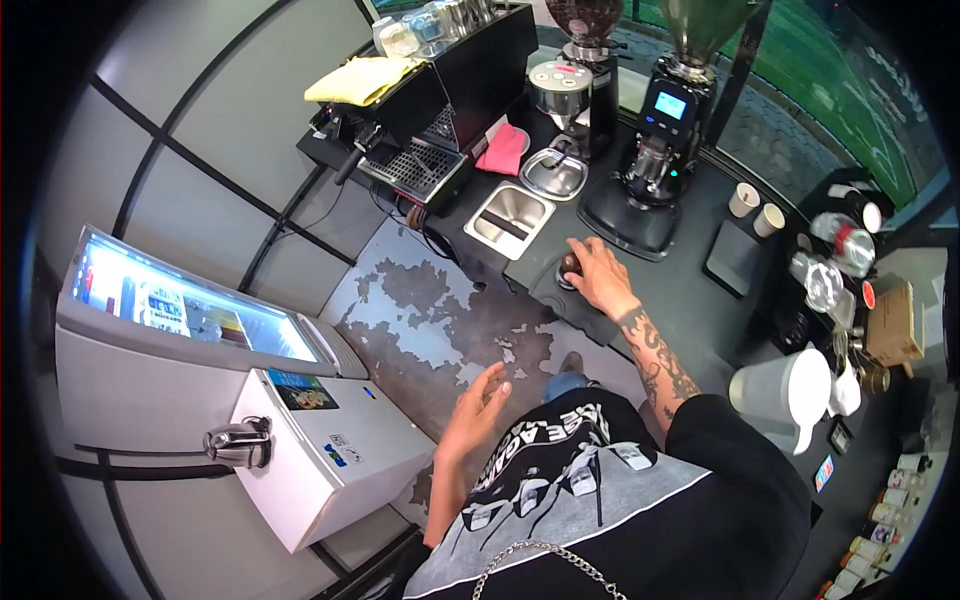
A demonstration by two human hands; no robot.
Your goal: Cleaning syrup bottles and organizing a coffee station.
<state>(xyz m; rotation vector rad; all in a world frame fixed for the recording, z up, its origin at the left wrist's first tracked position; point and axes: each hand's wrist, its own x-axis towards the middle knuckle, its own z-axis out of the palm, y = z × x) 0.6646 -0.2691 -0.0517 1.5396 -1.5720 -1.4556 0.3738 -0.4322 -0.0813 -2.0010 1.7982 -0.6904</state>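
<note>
Tamper (571, 264), as the brown knob on a metallic foot suggests, is set near the front edge of the dark counter (690, 310). Its long axis appears roughly upright, though the foot is too small to be judged closely. The knob is placed just left of the palm of the right hand (603, 283), by far the nearer one, whose bent fingers are spread over and past its far side; whether it is firmly gripped cannot be told. The left hand (478, 415) is held well apart, lower and to the left, fingers loosely extended, nothing grasped. Beyond the knob, a steel basin (528, 208) and a black grinder (665, 140) are seen.
</note>
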